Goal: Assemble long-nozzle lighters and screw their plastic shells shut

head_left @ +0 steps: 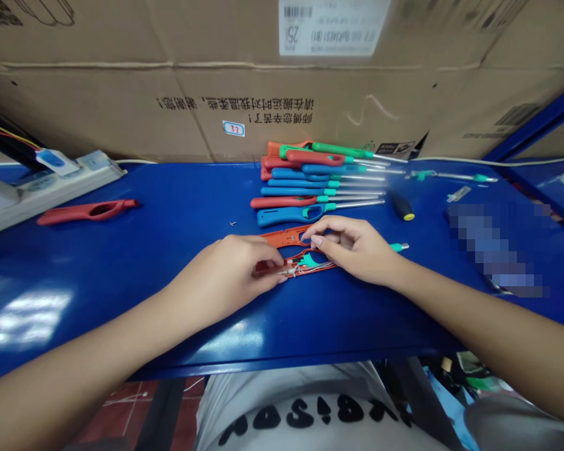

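Note:
An opened red lighter shell (305,264) with a teal trigger and thin wires inside lies on the blue table (169,250). My left hand (237,269) is closed in a pinch on its left end, at the wires. My right hand (350,247) presses its bent fingers on the shell's right part, near the teal trigger. A second red shell half (284,237) lies just behind, touching my right fingertips. A metal tube with a teal collar (398,247) sticks out to the right of my right hand.
A stack of several finished long lighters (310,181), red, blue and teal, lies behind my hands. A lone red lighter handle (87,211) sits at the left by a white power strip (51,181). A black-and-yellow tool (401,206) and cardboard boxes (263,81) stand beyond.

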A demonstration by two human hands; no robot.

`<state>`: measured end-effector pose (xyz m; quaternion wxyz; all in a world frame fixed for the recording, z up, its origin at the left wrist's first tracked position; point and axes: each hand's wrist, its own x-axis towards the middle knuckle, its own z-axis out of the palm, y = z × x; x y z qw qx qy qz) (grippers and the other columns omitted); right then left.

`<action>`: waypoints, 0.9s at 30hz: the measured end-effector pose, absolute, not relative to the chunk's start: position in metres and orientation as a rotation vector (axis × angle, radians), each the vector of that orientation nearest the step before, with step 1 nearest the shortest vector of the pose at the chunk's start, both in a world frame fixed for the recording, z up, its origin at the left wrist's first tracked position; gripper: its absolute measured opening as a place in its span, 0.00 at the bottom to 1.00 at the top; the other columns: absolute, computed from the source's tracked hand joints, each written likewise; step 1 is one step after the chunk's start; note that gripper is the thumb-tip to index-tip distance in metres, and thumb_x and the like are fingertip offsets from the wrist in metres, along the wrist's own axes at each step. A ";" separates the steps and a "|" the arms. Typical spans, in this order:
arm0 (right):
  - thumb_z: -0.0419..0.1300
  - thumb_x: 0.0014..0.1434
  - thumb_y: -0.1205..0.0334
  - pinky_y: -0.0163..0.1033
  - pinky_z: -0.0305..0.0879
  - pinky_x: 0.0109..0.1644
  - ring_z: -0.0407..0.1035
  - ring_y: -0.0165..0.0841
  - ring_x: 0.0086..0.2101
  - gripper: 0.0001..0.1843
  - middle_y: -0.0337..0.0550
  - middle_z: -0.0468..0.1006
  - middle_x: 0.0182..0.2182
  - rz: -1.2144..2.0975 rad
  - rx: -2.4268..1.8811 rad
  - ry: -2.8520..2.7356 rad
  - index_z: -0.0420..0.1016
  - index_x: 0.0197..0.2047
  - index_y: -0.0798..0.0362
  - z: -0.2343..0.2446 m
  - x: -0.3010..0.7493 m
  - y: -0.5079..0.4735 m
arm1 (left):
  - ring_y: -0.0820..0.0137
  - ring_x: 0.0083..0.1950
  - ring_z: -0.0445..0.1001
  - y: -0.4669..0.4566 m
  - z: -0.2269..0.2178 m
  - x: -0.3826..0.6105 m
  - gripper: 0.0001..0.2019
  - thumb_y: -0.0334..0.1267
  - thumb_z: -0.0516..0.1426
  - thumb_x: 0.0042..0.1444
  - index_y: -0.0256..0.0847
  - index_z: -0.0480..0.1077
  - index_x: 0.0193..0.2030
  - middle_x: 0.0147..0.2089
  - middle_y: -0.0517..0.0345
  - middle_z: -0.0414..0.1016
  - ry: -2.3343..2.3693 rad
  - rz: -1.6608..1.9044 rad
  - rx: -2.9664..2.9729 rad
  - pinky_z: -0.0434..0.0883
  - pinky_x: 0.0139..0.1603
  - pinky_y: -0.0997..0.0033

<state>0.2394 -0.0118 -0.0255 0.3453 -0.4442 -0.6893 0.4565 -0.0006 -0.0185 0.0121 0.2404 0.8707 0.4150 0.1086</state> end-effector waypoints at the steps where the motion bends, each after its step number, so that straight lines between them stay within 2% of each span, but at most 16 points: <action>1: 0.59 0.63 0.56 0.34 0.65 0.30 0.69 0.30 0.29 0.10 0.42 0.76 0.31 1.184 -1.156 -1.791 0.76 0.41 0.53 -0.026 0.239 -0.012 | 0.66 0.40 0.78 -0.018 0.012 -0.001 0.06 0.40 0.61 0.62 0.45 0.81 0.41 0.41 0.57 0.82 1.116 0.290 2.395 0.67 0.37 0.71; 6: 0.59 0.64 0.57 0.34 0.65 0.29 0.71 0.30 0.30 0.10 0.44 0.79 0.35 1.107 -1.129 -1.879 0.79 0.42 0.53 -0.024 0.240 -0.013 | 0.67 0.39 0.78 -0.019 0.009 -0.001 0.05 0.37 0.62 0.61 0.44 0.82 0.40 0.39 0.58 0.83 1.069 0.321 2.391 0.69 0.39 0.70; 11: 0.58 0.65 0.63 0.33 0.62 0.26 0.68 0.26 0.25 0.12 0.45 0.83 0.38 0.875 -0.827 -2.229 0.82 0.47 0.53 -0.020 0.244 -0.017 | 0.68 0.38 0.78 -0.020 0.008 0.000 0.05 0.37 0.63 0.60 0.44 0.82 0.41 0.38 0.57 0.83 1.097 0.320 2.358 0.69 0.37 0.70; 17: 0.57 0.65 0.66 0.35 0.74 0.39 0.79 0.33 0.39 0.15 0.46 0.85 0.44 0.668 -0.670 -2.406 0.81 0.51 0.52 -0.020 0.247 -0.019 | 0.67 0.35 0.78 -0.021 0.012 -0.001 0.04 0.36 0.63 0.59 0.43 0.82 0.38 0.38 0.56 0.82 1.148 0.289 2.300 0.69 0.36 0.70; 24: 0.56 0.65 0.68 0.34 0.74 0.40 0.80 0.33 0.42 0.16 0.44 0.85 0.45 0.642 -0.631 -2.442 0.81 0.52 0.50 -0.017 0.246 -0.020 | 0.69 0.34 0.77 -0.020 0.010 0.000 0.04 0.34 0.62 0.60 0.42 0.80 0.35 0.35 0.59 0.82 1.131 0.313 2.287 0.66 0.34 0.71; 27: 0.57 0.64 0.68 0.34 0.72 0.36 0.78 0.30 0.35 0.15 0.46 0.84 0.46 0.645 -0.638 -2.437 0.79 0.52 0.51 -0.019 0.246 -0.020 | 0.68 0.36 0.78 -0.022 0.010 -0.001 0.05 0.35 0.62 0.61 0.44 0.82 0.38 0.37 0.58 0.82 1.140 0.305 2.341 0.68 0.36 0.70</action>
